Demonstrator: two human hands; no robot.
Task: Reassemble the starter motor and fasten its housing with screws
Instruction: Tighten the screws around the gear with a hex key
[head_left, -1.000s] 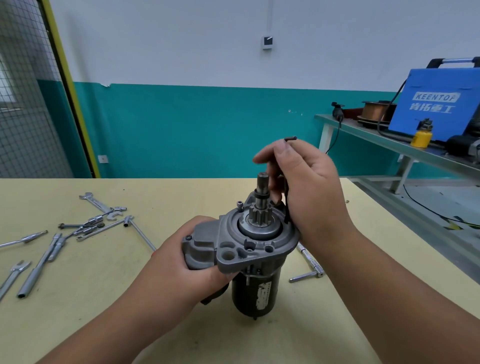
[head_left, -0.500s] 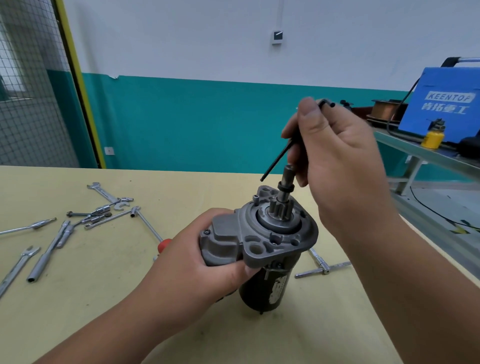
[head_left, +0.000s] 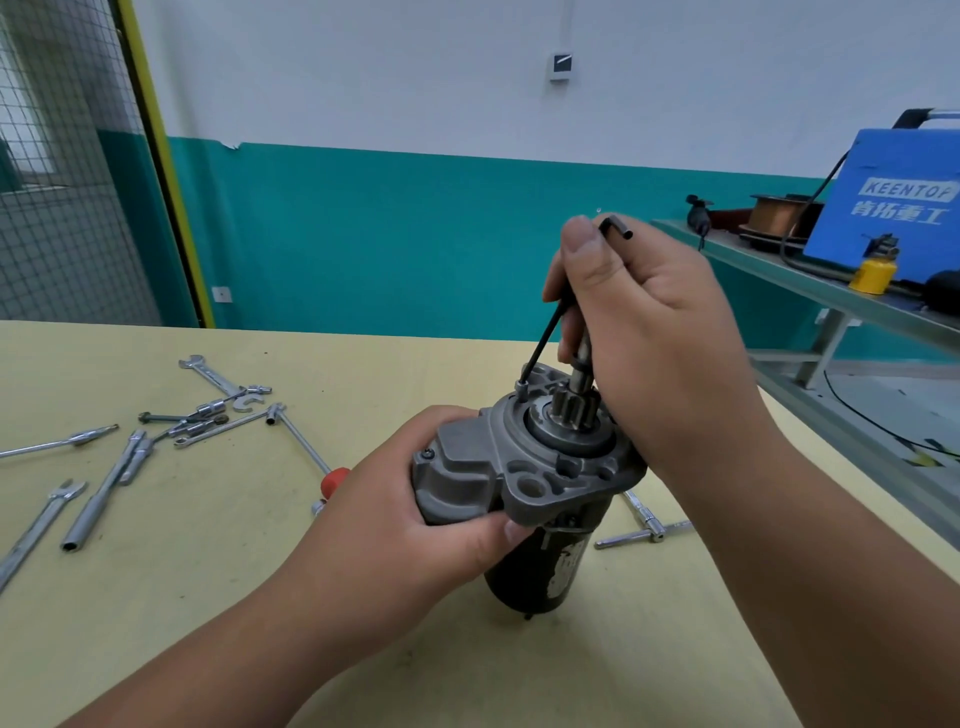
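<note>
Left hand (head_left: 410, 525) grips the starter (head_left: 524, 478); right hand (head_left: 649, 332) pinches a hex key (head_left: 545, 343), tip in a screw (head_left: 521, 385).

Scattered wrenches (head_left: 101, 499), blue welder (head_left: 893, 208), yellow can (head_left: 875, 273)

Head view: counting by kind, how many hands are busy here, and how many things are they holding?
hands: 2 (left hand, right hand)
starter motor: 1
hex key: 1
Total: 4
</note>
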